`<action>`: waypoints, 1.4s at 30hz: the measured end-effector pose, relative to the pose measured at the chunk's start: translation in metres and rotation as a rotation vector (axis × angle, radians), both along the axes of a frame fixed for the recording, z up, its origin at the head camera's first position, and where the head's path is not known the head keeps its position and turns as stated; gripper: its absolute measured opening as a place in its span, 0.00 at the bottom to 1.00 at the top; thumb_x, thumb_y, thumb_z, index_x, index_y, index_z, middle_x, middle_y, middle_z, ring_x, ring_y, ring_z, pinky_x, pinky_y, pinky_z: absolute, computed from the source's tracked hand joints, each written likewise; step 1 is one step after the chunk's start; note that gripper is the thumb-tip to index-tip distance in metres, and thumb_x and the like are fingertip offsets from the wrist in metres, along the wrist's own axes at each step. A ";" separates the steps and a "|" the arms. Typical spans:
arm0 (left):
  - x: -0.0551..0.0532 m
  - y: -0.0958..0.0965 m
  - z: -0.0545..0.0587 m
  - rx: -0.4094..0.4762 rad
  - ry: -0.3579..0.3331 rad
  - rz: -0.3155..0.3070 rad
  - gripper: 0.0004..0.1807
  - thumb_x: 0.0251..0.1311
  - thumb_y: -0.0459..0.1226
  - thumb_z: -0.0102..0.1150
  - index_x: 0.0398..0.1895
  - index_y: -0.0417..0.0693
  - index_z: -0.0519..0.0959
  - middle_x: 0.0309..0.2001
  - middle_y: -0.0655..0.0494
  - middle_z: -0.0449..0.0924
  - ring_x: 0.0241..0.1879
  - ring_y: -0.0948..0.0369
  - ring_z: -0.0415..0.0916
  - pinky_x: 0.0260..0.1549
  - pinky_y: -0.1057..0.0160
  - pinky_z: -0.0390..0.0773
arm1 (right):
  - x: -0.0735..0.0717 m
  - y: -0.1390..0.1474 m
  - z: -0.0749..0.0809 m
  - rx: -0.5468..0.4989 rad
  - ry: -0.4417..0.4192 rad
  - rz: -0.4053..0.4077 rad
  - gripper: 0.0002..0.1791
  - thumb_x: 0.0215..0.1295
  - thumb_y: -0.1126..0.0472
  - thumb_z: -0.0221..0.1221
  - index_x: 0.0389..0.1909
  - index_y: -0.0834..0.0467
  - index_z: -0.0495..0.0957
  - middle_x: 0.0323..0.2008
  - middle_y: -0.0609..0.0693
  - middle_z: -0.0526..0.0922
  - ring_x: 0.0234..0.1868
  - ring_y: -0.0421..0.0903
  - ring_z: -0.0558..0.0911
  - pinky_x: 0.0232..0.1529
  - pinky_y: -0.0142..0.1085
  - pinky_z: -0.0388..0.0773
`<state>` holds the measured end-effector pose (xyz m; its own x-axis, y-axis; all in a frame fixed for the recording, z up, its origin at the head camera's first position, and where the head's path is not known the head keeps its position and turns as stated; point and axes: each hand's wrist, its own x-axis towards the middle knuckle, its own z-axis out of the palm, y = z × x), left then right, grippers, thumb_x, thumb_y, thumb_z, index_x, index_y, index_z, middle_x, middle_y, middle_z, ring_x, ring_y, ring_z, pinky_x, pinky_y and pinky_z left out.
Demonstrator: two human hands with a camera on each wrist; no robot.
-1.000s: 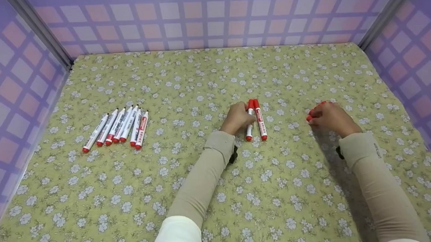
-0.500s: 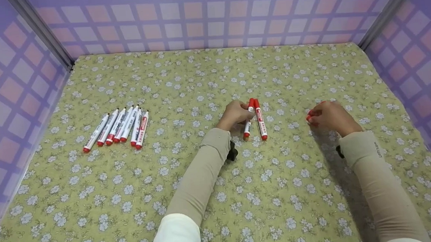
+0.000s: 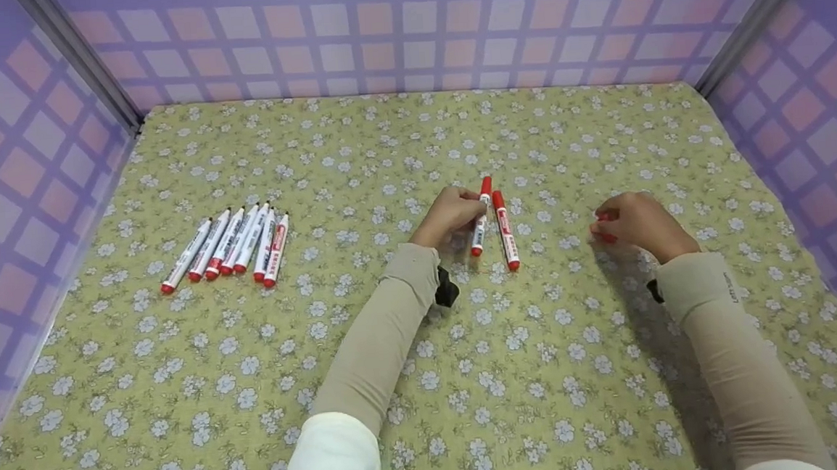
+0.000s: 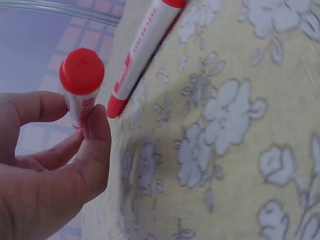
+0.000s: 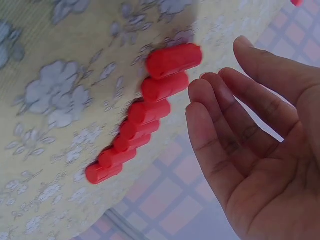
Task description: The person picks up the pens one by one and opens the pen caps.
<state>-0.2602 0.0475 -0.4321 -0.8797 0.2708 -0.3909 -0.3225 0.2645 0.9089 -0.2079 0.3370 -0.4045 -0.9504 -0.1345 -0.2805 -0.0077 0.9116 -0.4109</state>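
Note:
My left hand (image 3: 452, 215) pinches a white marker (image 3: 479, 233) with a red cap between thumb and fingers. In the left wrist view the marker's red end (image 4: 81, 71) points at the camera. Just right of it lies a second capped marker (image 3: 507, 235) on the cloth. My right hand (image 3: 643, 223) is over at the right, beside a row of loose red marker caps (image 3: 607, 238) that it partly covers in the head view. Seen from the right wrist, its fingers (image 5: 210, 145) are loosely bent, thumb apart, with nothing between them, close to several caps (image 5: 174, 61).
Several uncapped white markers (image 3: 224, 248) lie side by side at the left, dark tips pointing away. A flowered yellow-green cloth (image 3: 427, 380) covers the table. Purple checked panels (image 3: 399, 40) stand along the back and both sides.
My left hand has lifted the marker from beside the other one and shifted it slightly away and left. The right hand has moved only slightly, staying at the caps.

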 end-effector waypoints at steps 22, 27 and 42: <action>0.008 -0.031 0.025 0.281 -0.032 -0.114 0.21 0.72 0.38 0.48 0.63 0.40 0.68 0.53 0.38 0.70 0.42 0.50 0.77 0.55 0.48 0.75 | 0.001 -0.049 0.023 -0.106 0.167 0.125 0.21 0.69 0.56 0.57 0.58 0.63 0.76 0.50 0.62 0.81 0.50 0.57 0.80 0.52 0.54 0.75; 0.011 -0.038 0.035 0.215 0.034 -0.142 0.20 0.72 0.39 0.46 0.63 0.42 0.68 0.57 0.40 0.69 0.39 0.54 0.79 0.54 0.49 0.76 | -0.003 -0.055 0.025 -0.148 0.204 0.136 0.22 0.69 0.54 0.56 0.59 0.61 0.75 0.54 0.60 0.79 0.53 0.56 0.79 0.54 0.53 0.75; 0.029 -0.059 0.049 -0.214 0.634 -0.321 0.16 0.69 0.42 0.53 0.54 0.47 0.81 0.45 0.53 0.78 0.31 0.62 0.69 0.30 0.66 0.70 | -0.003 -0.079 0.032 -0.170 0.433 0.363 0.26 0.66 0.55 0.60 0.63 0.58 0.72 0.60 0.58 0.77 0.55 0.58 0.78 0.53 0.53 0.76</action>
